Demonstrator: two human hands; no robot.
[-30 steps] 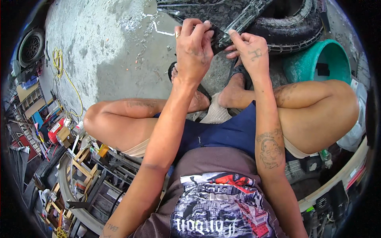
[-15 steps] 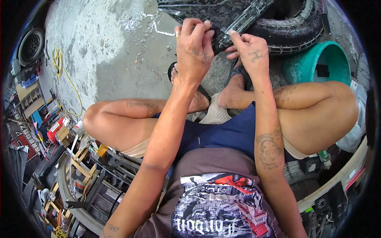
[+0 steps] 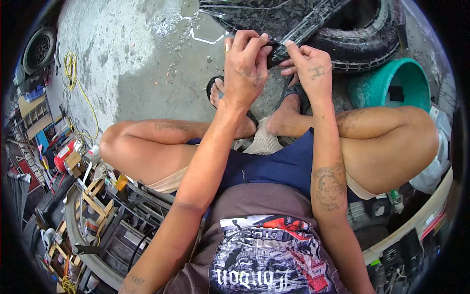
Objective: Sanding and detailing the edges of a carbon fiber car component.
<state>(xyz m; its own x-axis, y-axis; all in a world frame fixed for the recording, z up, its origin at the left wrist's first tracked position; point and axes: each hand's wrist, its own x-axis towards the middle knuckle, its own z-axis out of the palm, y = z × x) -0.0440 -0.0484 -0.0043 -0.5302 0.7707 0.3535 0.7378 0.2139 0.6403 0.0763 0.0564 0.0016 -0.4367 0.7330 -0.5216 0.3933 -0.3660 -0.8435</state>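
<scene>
A glossy black panel [image 3: 274, 19] with a mottled pattern and a ridged strip [image 3: 313, 24] along its side reaches in from the far edge. It rests against a dark wet tire [image 3: 362, 44]. My left hand [image 3: 247, 68] is closed at the panel's near corner, thumb and fingertips pinched on its edge. Just to the right, my right hand [image 3: 311, 68] pinches the end of the strip between thumb and curled fingers. The fingertips of both hands partly hide that corner. Both forearms stretch forward between my bent knees.
A teal bucket [image 3: 389, 83] tilts beside my right knee. Wet patches mark the concrete floor [image 3: 147, 63]. A yellow cord [image 3: 73, 78] and a wheel [image 3: 39, 51] lie at the left. Wooden frames [image 3: 95, 203] and clutter crowd the near left.
My left hand has shifted slightly nearer and toward my right hand. The right hand keeps its place on the panel. The whole view has tipped a little.
</scene>
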